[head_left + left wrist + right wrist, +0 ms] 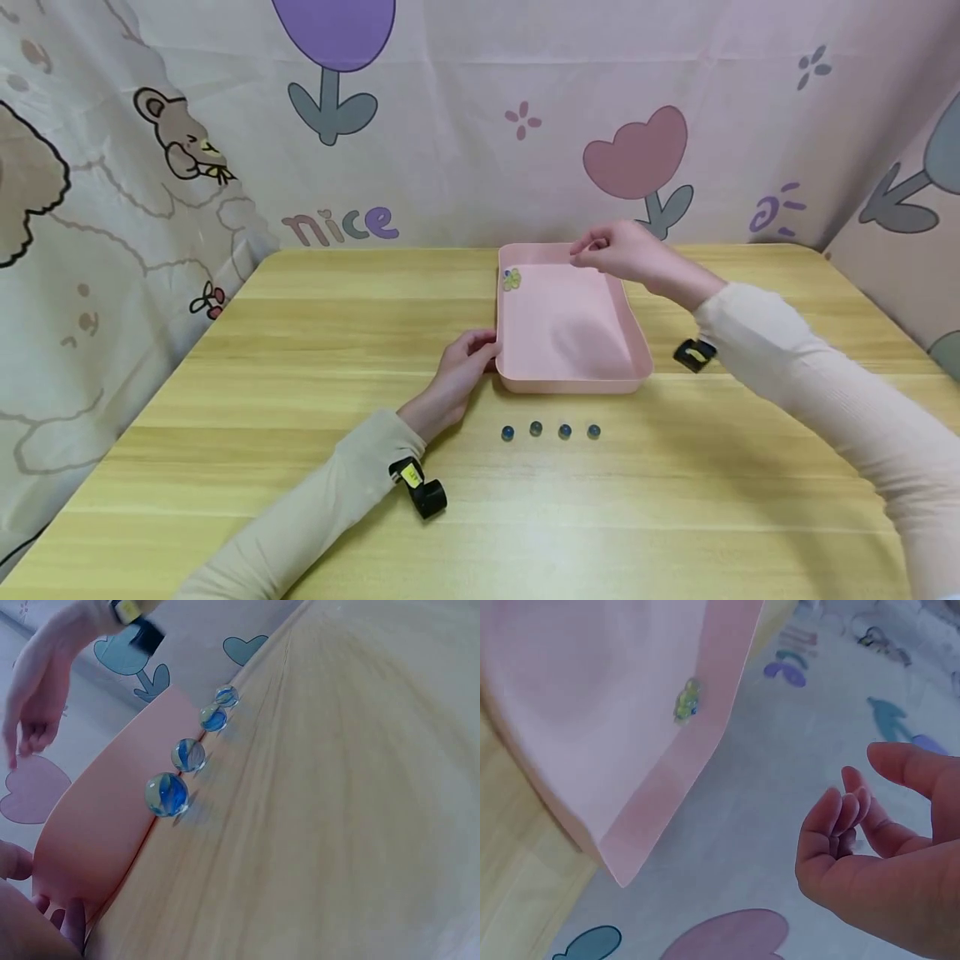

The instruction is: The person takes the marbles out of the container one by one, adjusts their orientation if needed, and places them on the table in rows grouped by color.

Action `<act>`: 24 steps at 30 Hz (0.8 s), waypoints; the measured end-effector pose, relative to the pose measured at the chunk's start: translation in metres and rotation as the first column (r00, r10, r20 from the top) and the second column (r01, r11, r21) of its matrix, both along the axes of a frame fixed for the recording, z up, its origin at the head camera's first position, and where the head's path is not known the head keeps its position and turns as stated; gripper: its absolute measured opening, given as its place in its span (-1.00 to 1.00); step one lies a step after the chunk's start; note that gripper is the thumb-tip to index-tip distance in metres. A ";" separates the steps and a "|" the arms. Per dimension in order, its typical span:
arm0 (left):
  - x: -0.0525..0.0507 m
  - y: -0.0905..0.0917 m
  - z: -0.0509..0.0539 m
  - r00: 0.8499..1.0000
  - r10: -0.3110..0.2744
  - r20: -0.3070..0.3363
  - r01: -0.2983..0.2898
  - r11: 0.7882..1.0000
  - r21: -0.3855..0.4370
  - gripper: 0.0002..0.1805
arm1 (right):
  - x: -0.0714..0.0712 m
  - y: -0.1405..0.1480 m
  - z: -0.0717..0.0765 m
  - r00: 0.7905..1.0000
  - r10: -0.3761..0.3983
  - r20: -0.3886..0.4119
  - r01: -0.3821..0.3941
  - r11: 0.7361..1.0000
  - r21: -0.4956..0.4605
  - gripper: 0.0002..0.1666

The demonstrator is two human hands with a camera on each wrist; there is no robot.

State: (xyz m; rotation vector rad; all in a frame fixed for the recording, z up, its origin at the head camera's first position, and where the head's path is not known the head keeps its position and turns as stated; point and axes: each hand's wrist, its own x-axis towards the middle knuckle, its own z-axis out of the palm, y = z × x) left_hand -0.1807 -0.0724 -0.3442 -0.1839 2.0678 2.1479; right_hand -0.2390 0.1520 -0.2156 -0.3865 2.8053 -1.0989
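Backing your workspace: one pale printed cloth [465, 167], with flowers, a mouse-like animal and the word "nice".

One wood-grain surface [337, 333], light yellow-brown, in front of the cloth and beneath everything you are handling.

Two cream sleeves [810, 358], long, one on each of your arms.

One pink tray [573, 387], rectangular with rounded corners and low walls, lying flat near the back of the surface.

Your left hand [459, 379]: at the tray's left side by the front corner, thumb at the rim and fingers bent against the outer wall, keeping hold of it.

Your right hand [630, 252]: raised over the tray's back right part, fingers loosely curled, thumb and forefinger apart in the right wrist view, nothing visible between them.

Two black wrist devices [427, 498], one by each cuff, with yellow markings.

One yellow-green translucent cluster [512, 280], inside the tray by its left wall toward the back, a speck of blue at its edge; separate pieces too small to tell.

Four clear glass marbles [565, 432], blue-swirled, apart in a near-straight row on the surface, just before the tray's front wall.
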 end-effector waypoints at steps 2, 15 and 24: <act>0.000 0.000 -0.001 1.000 0.001 0.004 -0.001 1.000 -0.001 -0.64 | -0.014 -0.008 -0.004 1.000 -0.008 0.024 0.008 1.000 -0.011 -0.70; -0.001 0.001 -0.001 1.000 -0.007 0.006 0.007 1.000 -0.021 -0.64 | -0.073 -0.039 -0.030 0.999 -0.035 -0.033 0.035 0.999 0.020 -0.80; 0.000 0.001 -0.001 1.000 0.004 -0.010 -0.004 1.000 -0.014 -0.65 | -0.090 -0.060 -0.052 0.998 -0.066 -0.013 0.066 0.998 -0.007 -0.83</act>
